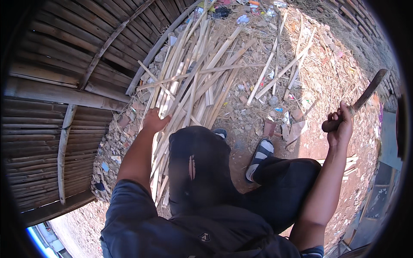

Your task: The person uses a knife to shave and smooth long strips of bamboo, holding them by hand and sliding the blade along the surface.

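– Ground, bare dirt [312,146] with straw and rubble, sunlit to your right; slatted bamboo wall [47,133] to your left. What lies by your left side?

– One heap of pale split strips [200,79], beside and ahead of your left knee. Most run lengthwise, a few crosswise. Placed there, probably, to sit within your reach. Further thin strips [285,64] lie apart, ahead and to the right; short pieces [350,160] lie beyond your right forearm.

– Your two hands?

– Left hand [155,121]: resting on the near part of the heap, thumb spread; its other fingers are partly hidden, so whether they grip a strip cannot be told. Right hand [341,124]: wrapped about the handle of a machete [371,91], raised well clear of the heap. Blade points up and outward, a hold that likely keeps its edge away from your legs.

– Containers?

– None identifiable for certain. Litter [243,19] at the far end includes crumpled plastic; any contents are too small to read.
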Action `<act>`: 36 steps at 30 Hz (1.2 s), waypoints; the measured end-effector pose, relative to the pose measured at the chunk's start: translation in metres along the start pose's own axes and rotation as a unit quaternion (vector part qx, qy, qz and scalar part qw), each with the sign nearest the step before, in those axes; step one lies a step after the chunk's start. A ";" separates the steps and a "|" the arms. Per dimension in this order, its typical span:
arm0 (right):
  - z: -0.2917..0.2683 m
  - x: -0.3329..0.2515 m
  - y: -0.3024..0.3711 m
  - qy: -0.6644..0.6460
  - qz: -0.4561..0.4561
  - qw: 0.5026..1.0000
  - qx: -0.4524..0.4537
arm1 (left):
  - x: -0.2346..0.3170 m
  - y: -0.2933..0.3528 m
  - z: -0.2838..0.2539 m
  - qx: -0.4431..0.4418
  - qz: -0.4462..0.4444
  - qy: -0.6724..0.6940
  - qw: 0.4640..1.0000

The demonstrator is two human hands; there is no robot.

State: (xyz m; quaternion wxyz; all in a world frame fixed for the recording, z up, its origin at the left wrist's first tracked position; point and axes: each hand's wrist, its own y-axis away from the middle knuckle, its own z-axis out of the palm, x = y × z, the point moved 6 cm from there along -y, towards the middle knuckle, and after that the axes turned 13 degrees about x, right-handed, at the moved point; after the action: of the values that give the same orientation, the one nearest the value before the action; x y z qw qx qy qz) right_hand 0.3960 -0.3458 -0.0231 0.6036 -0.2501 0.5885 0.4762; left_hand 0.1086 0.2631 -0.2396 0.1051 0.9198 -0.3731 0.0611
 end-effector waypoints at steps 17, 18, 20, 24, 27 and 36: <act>0.030 0.019 -0.006 0.083 -0.016 0.996 0.010 | 0.080 -0.137 0.039 -0.014 0.065 -0.126 0.990; 0.030 0.020 -0.007 0.083 -0.022 0.996 0.014 | 0.080 -0.123 0.039 -0.017 0.069 -0.108 0.992; 0.036 0.019 0.000 0.094 -0.019 0.995 0.024 | 0.080 -0.093 0.030 -0.024 0.064 -0.082 0.994; 0.043 0.018 0.010 0.100 -0.018 0.995 0.010 | 0.096 -0.018 0.033 0.157 0.161 -0.018 0.974; 0.045 0.016 0.013 0.090 -0.033 0.995 0.009 | 0.092 -0.002 0.044 0.182 0.089 0.050 0.978; 0.041 0.012 0.021 0.080 -0.013 0.996 0.030 | 0.011 -0.062 0.092 0.105 -0.242 0.091 0.960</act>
State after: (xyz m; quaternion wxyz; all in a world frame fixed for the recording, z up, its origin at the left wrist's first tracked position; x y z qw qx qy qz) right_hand 0.3949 -0.2983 -0.0216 0.5677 -0.2769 0.6457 0.4291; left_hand 0.1629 0.2774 -0.3356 0.0530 0.9789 -0.1198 0.1566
